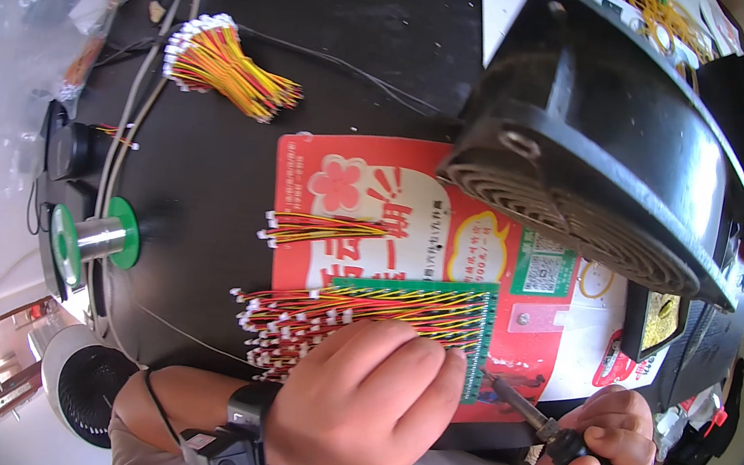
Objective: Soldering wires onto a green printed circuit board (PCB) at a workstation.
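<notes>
My left hand lies over the near side of a green circuit board, its fingers curled in a pinch. What sits between the fingertips is hidden by the hand. Rows of red, yellow and black wires with white plugs run across the board, their plugs sticking out to the left. A soldering iron is gripped in my right hand. Its tip points up and left, close to the board's right edge.
A large black fan stands beyond the board. Wire bundles lie at the back left, with more wires on the red printed sheet. A solder spool stands left; a black holder with yellow filling is right.
</notes>
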`<state>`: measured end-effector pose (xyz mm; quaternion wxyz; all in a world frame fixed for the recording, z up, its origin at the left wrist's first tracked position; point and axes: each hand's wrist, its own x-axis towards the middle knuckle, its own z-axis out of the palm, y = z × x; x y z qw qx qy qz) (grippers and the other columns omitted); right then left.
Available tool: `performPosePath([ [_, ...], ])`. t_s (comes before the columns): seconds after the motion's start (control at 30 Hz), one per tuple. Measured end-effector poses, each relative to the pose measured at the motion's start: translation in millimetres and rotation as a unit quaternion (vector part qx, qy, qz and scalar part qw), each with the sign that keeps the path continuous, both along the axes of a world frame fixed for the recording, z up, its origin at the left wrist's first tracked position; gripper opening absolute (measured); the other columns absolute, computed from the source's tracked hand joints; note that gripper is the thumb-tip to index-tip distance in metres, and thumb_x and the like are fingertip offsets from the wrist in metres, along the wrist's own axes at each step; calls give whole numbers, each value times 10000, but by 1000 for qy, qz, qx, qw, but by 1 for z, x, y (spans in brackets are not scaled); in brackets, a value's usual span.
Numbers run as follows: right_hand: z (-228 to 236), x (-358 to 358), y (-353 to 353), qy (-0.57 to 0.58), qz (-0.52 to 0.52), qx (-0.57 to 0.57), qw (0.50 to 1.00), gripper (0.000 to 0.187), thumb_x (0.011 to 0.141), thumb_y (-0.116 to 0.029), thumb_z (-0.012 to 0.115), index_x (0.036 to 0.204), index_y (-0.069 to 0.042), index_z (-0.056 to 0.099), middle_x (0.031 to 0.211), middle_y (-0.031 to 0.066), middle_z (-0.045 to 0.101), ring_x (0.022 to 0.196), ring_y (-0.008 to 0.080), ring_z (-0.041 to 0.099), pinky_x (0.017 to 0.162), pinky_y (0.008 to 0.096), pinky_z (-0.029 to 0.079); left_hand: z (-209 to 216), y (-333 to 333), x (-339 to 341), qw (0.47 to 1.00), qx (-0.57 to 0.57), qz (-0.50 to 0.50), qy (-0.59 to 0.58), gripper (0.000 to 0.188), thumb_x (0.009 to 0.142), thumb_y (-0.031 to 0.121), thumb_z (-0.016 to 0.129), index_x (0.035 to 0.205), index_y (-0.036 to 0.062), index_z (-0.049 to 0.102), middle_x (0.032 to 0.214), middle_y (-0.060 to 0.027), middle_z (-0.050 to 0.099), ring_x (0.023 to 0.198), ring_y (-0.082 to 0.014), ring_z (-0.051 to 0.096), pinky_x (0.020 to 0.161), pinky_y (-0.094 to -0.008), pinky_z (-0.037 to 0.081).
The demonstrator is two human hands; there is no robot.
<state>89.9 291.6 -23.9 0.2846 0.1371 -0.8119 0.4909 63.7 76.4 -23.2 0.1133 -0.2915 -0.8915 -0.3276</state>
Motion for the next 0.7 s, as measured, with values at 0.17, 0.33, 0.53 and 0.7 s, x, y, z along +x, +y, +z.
performPosePath([
  [0.17, 4, -3, 3, -33, 57, 3, 998, 300, 906, -286, 591, 870, -3, 496, 600, 56, 428, 499, 152, 435, 440, 275, 325, 14, -10, -5, 1000, 22, 7, -5, 230, 650, -17, 735, 879, -38, 726, 819, -109, 653, 686, -253, 630, 614, -339, 537],
  [0.33, -1, -2, 7, -15, 36, 9, 999, 275, 870, -255, 595, 850, 5, 507, 602, 64, 434, 498, 153, 427, 444, 280, 327, 37, -53, -39, 984, -52, 162, -46, 189, 755, -66, 691, 937, -22, 714, 898, -149, 693, 778, -286, 674, 701, -382, 532],
  [0.53, 0, -3, 5, -7, 40, 4, 999, 260, 845, -238, 590, 837, 7, 505, 601, 70, 436, 493, 153, 423, 441, 285, 324, 34, -75, -48, 964, -117, 214, -107, 179, 786, -70, 656, 951, -17, 700, 927, -150, 681, 846, -335, 659, 756, -373, 513],
  [0.7, -1, -4, 6, -9, 39, 1, 999, 262, 840, -241, 591, 825, 4, 498, 599, 70, 432, 488, 152, 419, 439, 282, 321, 33, -72, -48, 961, -132, 212, -121, 186, 789, -82, 635, 953, -18, 693, 889, -151, 659, 809, -328, 644, 726, -381, 503],
])
